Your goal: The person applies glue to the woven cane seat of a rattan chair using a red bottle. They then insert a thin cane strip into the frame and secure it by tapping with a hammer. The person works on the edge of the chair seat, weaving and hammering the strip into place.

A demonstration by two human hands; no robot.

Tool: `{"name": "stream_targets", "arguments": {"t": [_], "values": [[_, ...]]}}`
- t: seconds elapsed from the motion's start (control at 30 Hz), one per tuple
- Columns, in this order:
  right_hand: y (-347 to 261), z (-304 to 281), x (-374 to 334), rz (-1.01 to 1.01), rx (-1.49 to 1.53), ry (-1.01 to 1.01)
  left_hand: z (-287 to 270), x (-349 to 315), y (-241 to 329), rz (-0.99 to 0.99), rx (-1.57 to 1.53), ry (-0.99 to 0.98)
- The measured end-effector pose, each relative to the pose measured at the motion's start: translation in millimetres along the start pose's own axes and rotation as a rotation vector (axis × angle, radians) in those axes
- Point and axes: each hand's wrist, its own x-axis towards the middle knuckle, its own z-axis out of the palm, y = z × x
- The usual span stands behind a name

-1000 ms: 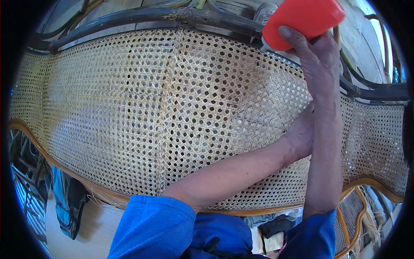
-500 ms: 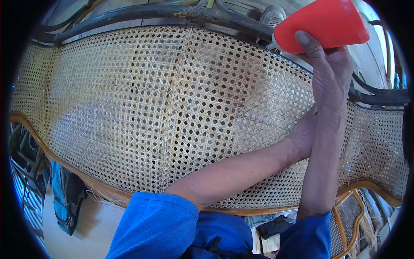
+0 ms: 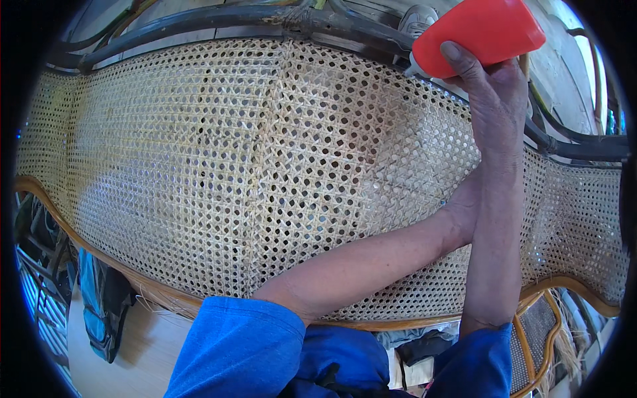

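At the far left, a teal and dark bag (image 3: 99, 308) lay on a pale surface (image 3: 149, 331), beneath the curved brown edging (image 3: 53, 212) of a woven cane panel (image 3: 179, 172). The panel spread across most of the view, its open mesh divided by a raised seam left of centre. A dark pole (image 3: 192, 34) ran along its far edge. A blue left sleeve (image 3: 235, 345) stood at the near edge, its bare forearm reaching rightward over the mesh.

Right of centre, a pale nozzle (image 3: 415, 68) pointed down and left beside the panel's far edge; contact could not be confirmed. A shoe (image 3: 418, 23) was visible beyond. The left hand (image 3: 466, 194) was partly hidden behind the right forearm; its grip could not be determined. The right hand (image 3: 494, 89) grasped the red bottle (image 3: 484, 36), thumb pressed on its side; the bottle was tilted above the panel's upper right edge.

At lower right, a smaller framed cane piece (image 3: 534, 325) stood next to loose pale fibres (image 3: 566, 335).
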Motion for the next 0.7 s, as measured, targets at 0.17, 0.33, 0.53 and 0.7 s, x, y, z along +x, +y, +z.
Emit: {"name": "stream_targets", "arguments": {"t": [0.17, 0.33, 0.53, 0.7], "values": [[-5.3, 0.4, 2.0, 0.001, -0.19, -0.031, 5.0, -0.9, -9.4, -0.141, -0.167, -0.1], [-0.8, 4.1, 2.1, 0.024, 0.157, -0.001, 11.5, -0.1, -15.2, -0.234, -0.726, -0.122], [3.7, -5.0, 4.5, -0.011, 0.385, 0.004, 6.1, -3.7, -1.4, -0.201, -0.435, 0.021], [5.1, -0.9, 3.8, -0.027, 0.24, 0.01, -1.5, 0.7, 9.2, -0.431, -1.563, -0.009]]}}
